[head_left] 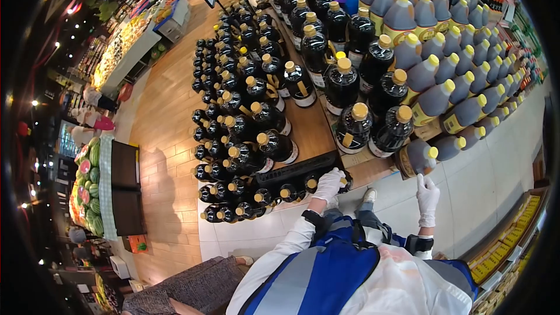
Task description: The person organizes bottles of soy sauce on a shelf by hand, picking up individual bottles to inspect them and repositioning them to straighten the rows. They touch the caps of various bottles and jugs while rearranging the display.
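My left hand (329, 185), in a white glove, is at the near edge of the display, its fingers curled over the top of a bottle of dark liquid (347, 181). The glove hides that bottle's cap. Just left of it stands another dark bottle with a gold cap (312, 183). A black plastic crate edge (296, 170) runs behind these bottles. My right hand (427, 199), also gloved, is raised over the floor with fingers partly bent and apart, holding nothing. Near its fingertips is a brown jug with a yellow cap (415, 158), not clearly touched.
Rows of dark bottles (233, 105) and brown jugs (434, 81) fill the display. A low shelf with yellow labels (513, 239) is at right. Another person's patterned clothing (192, 286) is close at my left. Watermelons (93, 181) stand farther left.
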`<action>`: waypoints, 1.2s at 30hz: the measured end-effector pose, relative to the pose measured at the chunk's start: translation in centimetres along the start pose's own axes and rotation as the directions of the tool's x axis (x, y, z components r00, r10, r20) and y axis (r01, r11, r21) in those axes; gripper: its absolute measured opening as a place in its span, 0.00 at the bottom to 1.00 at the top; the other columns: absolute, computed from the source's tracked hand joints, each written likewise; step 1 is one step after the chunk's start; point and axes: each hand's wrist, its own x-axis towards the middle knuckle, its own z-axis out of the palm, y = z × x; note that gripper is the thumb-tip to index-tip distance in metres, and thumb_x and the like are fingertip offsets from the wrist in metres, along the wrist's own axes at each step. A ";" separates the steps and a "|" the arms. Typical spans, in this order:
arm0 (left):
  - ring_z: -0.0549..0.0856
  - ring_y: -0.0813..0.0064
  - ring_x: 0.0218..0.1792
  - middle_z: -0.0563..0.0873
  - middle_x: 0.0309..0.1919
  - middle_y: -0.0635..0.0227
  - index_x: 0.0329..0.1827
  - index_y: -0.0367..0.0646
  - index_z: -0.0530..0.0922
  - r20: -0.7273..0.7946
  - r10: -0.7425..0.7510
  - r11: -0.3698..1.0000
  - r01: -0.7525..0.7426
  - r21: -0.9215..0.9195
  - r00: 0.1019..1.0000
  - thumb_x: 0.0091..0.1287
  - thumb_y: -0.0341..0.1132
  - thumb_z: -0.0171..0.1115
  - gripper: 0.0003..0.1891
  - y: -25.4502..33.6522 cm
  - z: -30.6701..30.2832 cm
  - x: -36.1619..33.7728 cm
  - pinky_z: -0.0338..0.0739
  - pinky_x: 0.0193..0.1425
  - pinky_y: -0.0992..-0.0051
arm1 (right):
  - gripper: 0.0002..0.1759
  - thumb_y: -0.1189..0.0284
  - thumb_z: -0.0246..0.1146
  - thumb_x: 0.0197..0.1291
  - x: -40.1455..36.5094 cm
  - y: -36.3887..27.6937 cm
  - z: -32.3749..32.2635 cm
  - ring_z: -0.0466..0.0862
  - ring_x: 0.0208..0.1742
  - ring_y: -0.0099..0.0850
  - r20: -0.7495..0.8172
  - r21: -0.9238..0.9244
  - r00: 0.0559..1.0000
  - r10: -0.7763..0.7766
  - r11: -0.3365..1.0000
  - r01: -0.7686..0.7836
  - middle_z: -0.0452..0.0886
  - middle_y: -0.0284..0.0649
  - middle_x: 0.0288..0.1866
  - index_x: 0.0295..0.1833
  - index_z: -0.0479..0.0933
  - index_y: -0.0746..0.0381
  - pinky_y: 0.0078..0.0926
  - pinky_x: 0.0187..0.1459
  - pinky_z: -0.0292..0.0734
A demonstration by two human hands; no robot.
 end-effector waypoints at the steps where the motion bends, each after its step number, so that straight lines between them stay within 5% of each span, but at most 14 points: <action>1: 0.86 0.55 0.53 0.86 0.53 0.54 0.51 0.49 0.84 -0.015 0.010 1.000 -0.010 0.004 1.000 0.54 0.37 0.75 0.20 0.0 0.1 0.0 0.79 0.58 0.60 | 0.23 0.57 0.66 0.70 -0.4 -1.1 -0.1 0.69 0.18 0.28 -0.005 0.011 1.000 -0.004 1.000 0.005 0.70 0.44 0.17 0.30 0.79 0.66 0.32 0.26 0.69; 5: 0.87 0.54 0.49 0.88 0.47 0.52 0.46 0.48 0.84 -0.075 0.062 0.998 -0.062 0.007 0.995 0.49 0.35 0.76 0.19 -0.8 0.9 0.6 0.80 0.54 0.59 | 0.22 0.57 0.66 0.70 -0.9 -1.7 -0.3 0.67 0.21 0.25 0.037 0.054 0.998 0.049 0.997 -0.051 0.70 0.42 0.17 0.32 0.80 0.66 0.29 0.27 0.70; 8: 0.86 0.54 0.50 0.87 0.46 0.55 0.45 0.47 0.84 0.020 0.025 1.000 -0.025 -0.003 0.999 0.50 0.35 0.76 0.18 -0.4 0.2 1.0 0.79 0.54 0.60 | 0.24 0.57 0.66 0.71 -0.8 -1.3 -0.2 0.67 0.18 0.16 -0.005 0.029 1.000 0.010 1.000 -0.010 0.67 0.27 0.15 0.25 0.75 0.61 0.21 0.22 0.63; 17: 0.86 0.54 0.49 0.85 0.45 0.56 0.45 0.46 0.84 0.050 0.030 1.000 -0.029 -0.010 0.998 0.54 0.37 0.74 0.16 0.0 -0.8 0.8 0.79 0.53 0.59 | 0.24 0.57 0.66 0.71 -2.0 1.0 1.0 0.70 0.19 0.17 -0.037 -0.096 0.999 -0.035 0.995 0.032 0.69 0.30 0.14 0.26 0.78 0.64 0.23 0.23 0.65; 20: 0.86 0.54 0.48 0.85 0.47 0.57 0.46 0.46 0.83 0.012 0.021 1.000 -0.021 -0.020 1.000 0.56 0.37 0.73 0.15 0.5 -1.2 0.1 0.79 0.52 0.59 | 0.22 0.56 0.65 0.69 -3.8 0.3 2.5 0.79 0.28 0.57 0.023 -0.132 0.999 0.025 0.991 -0.022 0.76 0.55 0.23 0.29 0.79 0.64 0.44 0.28 0.73; 26: 0.86 0.52 0.48 0.83 0.49 0.55 0.64 0.47 0.76 -0.089 0.118 0.991 -0.112 0.072 0.989 0.61 0.41 0.71 0.27 1.1 -1.7 -1.5 0.80 0.50 0.58 | 0.24 0.54 0.64 0.68 -5.8 -1.1 1.4 0.82 0.28 0.54 0.160 -0.163 0.987 0.023 0.987 0.003 0.79 0.52 0.22 0.28 0.79 0.63 0.44 0.30 0.75; 29: 0.87 0.51 0.47 0.83 0.52 0.57 0.67 0.49 0.73 -0.132 -0.020 1.000 0.020 0.004 0.991 0.67 0.44 0.66 0.26 1.9 -3.0 -3.2 0.81 0.51 0.56 | 0.27 0.50 0.63 0.69 -4.1 -0.4 0.9 0.83 0.21 0.36 0.194 -0.185 0.981 -0.018 0.981 0.055 0.78 0.42 0.16 0.29 0.81 0.63 0.35 0.28 0.76; 32: 0.87 0.53 0.48 0.85 0.53 0.60 0.65 0.51 0.76 -0.134 -0.084 0.995 0.076 -0.064 0.987 0.71 0.43 0.63 0.21 0.1 -4.4 -7.1 0.81 0.52 0.58 | 0.25 0.51 0.62 0.69 -3.3 -2.8 0.5 0.84 0.30 0.53 0.305 -0.185 0.952 -0.018 0.980 0.078 0.81 0.51 0.22 0.30 0.80 0.62 0.47 0.34 0.78; 36: 0.87 0.56 0.51 0.87 0.53 0.63 0.58 0.51 0.81 -0.326 -0.100 0.975 0.028 -0.218 0.940 0.74 0.41 0.60 0.14 -3.4 -5.9 -11.6 0.81 0.55 0.61 | 0.22 0.51 0.61 0.69 -4.9 -3.3 2.0 0.84 0.34 0.55 0.245 -0.195 0.967 -0.061 0.974 0.111 0.82 0.54 0.27 0.34 0.81 0.60 0.49 0.37 0.78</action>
